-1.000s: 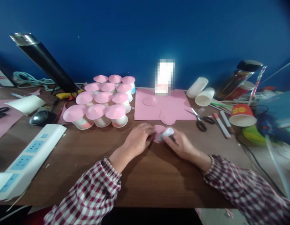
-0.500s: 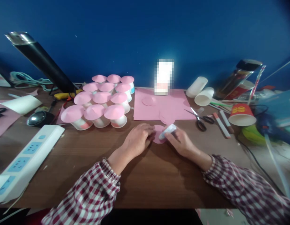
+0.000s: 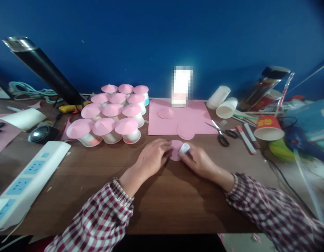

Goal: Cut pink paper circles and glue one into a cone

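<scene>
On the brown table, directly before me, lies a pink paper circle [image 3: 174, 155]. The fingers of my left hand [image 3: 153, 155] are curled together and grip its left edge. My right hand [image 3: 202, 161] is closed round a white glue stick [image 3: 184, 148], whose lower end meets the right side of the circle. Its tip is hidden by my fingers. Just beyond, more pink paper circles [image 3: 186, 132] overlap the front edge of the pink sheets [image 3: 201, 119]. A shallow pink paper cone [image 3: 165, 113] rests on those sheets.
Several paper cups with pink cone tops [image 3: 104, 126] stand at left, behind a white power strip [image 3: 33, 175]. Scissors [image 3: 222, 134], markers [image 3: 247, 140], loose white cups [image 3: 227, 107] and a red cup [image 3: 269, 127] lie at right. A bright pixelated screen [image 3: 181, 85] stands behind.
My right hand has shifted slightly left and tipped the glue stick more upright over the circle. My left hand stays on the circle's edge. The whole view has drifted slightly.
</scene>
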### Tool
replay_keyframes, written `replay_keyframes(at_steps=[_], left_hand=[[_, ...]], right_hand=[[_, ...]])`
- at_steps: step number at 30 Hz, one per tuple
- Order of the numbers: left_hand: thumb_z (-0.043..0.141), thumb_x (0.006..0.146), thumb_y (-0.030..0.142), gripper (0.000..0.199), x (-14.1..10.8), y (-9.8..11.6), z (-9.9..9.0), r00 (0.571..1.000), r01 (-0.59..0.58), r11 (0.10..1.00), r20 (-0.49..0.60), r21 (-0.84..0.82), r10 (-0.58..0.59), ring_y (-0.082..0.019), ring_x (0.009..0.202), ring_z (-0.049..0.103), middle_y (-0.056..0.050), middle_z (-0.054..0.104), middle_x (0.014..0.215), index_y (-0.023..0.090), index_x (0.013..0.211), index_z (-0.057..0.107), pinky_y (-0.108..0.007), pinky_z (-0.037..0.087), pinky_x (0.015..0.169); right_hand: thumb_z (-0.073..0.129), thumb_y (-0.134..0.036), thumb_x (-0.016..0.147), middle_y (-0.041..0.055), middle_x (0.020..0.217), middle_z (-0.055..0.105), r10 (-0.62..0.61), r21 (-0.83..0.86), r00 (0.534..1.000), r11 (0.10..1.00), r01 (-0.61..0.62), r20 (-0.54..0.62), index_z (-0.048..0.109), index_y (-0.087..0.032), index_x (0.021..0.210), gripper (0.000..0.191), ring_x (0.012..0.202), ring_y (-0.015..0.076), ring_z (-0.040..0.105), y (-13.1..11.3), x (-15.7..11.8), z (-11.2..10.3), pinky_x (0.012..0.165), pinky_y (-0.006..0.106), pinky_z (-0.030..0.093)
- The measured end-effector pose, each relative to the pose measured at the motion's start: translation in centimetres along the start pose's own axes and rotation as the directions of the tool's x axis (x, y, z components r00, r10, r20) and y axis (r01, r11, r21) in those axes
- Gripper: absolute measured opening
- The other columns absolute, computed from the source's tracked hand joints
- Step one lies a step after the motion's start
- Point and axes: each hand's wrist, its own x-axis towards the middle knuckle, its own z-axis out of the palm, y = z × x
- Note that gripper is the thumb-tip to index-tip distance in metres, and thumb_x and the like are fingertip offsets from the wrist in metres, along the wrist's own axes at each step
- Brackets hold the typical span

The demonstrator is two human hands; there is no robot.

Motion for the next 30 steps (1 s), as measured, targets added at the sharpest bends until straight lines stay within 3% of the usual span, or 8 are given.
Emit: replay_keyframes(at_steps=[3,6,12,17,22,25,30], left_hand=[[0.056,0.084,0.016,0.024,0.0,0.0,-0.2,1.000,-0.004,1.000,0.016,-0.010,0.004,-0.023,0.110,0.058,-0.008,0.067,0.113,0.018,0.106,0.067,-0.042,0.047,0.096],[0.056,0.084,0.016,0.025,0.0,0.0,-0.2,1.000,-0.005,1.000,0.007,-0.016,0.005,-0.023,0.110,0.058,-0.007,0.067,0.113,0.018,0.106,0.067,-0.042,0.047,0.096],[0.056,0.084,0.016,0.024,0.0,-0.1,0.2,0.999,-0.017,1.000,-0.037,-0.006,0.017,-0.022,0.107,0.059,-0.006,0.068,0.112,0.020,0.106,0.066,-0.042,0.047,0.096],[0.054,0.087,0.019,0.022,-0.1,-0.1,0.4,0.998,-0.020,1.000,-0.062,0.008,0.021,-0.021,0.106,0.060,-0.006,0.069,0.108,0.020,0.105,0.067,-0.042,0.048,0.094],[0.055,0.085,0.017,0.025,-0.1,0.1,-0.1,1.000,-0.007,1.000,-0.012,0.008,0.007,-0.022,0.110,0.058,-0.006,0.067,0.114,0.018,0.107,0.066,-0.041,0.047,0.097],[0.056,0.084,0.015,0.025,0.0,0.2,-0.2,1.000,-0.002,1.000,0.001,-0.006,0.002,-0.023,0.110,0.058,-0.006,0.067,0.113,0.019,0.106,0.066,-0.042,0.047,0.097],[0.056,0.084,0.015,0.026,-0.1,0.0,0.1,0.999,-0.011,1.000,-0.031,-0.006,0.011,-0.021,0.108,0.059,-0.005,0.067,0.113,0.021,0.107,0.066,-0.044,0.047,0.097]], right_hand=[[0.043,-0.032,0.094,0.0026,0.071,0.063,0.112,0.165,0.992,0.981,-0.103,-0.049,0.056,-0.017,0.077,0.026,0.065,0.0153,0.058,0.0,-0.2,-0.3,0.063,0.026,0.046],[0.042,-0.034,0.096,0.0032,0.073,0.065,0.121,0.227,0.990,0.969,-0.101,-0.072,0.058,-0.017,0.080,0.028,0.067,0.0155,0.059,0.0,-0.3,-0.3,0.067,0.027,0.047],[0.052,-0.028,0.091,0.0050,0.088,0.067,0.006,0.060,1.000,0.998,-0.005,-0.014,0.060,-0.018,0.094,0.013,0.080,0.0185,0.062,0.0,-0.3,0.3,0.074,0.029,0.048],[0.056,-0.026,0.088,0.0067,0.091,0.065,-0.089,-0.059,0.995,0.994,0.092,0.039,0.058,-0.018,0.094,0.011,0.081,0.0193,0.061,0.0,-0.1,0.6,0.073,0.029,0.047],[0.050,-0.025,0.090,0.0036,0.077,0.062,0.001,-0.049,1.000,0.999,-0.001,-0.004,0.056,-0.017,0.082,0.012,0.068,0.0165,0.057,0.0,-0.3,0.1,0.065,0.027,0.046],[0.044,-0.026,0.093,0.0037,0.078,0.063,0.066,0.024,0.997,0.998,-0.065,-0.028,0.058,-0.017,0.084,0.019,0.071,0.0165,0.058,-0.1,-0.3,-0.1,0.069,0.028,0.046],[0.051,-0.027,0.089,0.0059,0.087,0.064,-0.021,-0.041,1.000,0.999,0.021,-0.001,0.057,-0.018,0.092,0.011,0.076,0.0183,0.058,0.1,-0.2,0.4,0.070,0.029,0.046]])
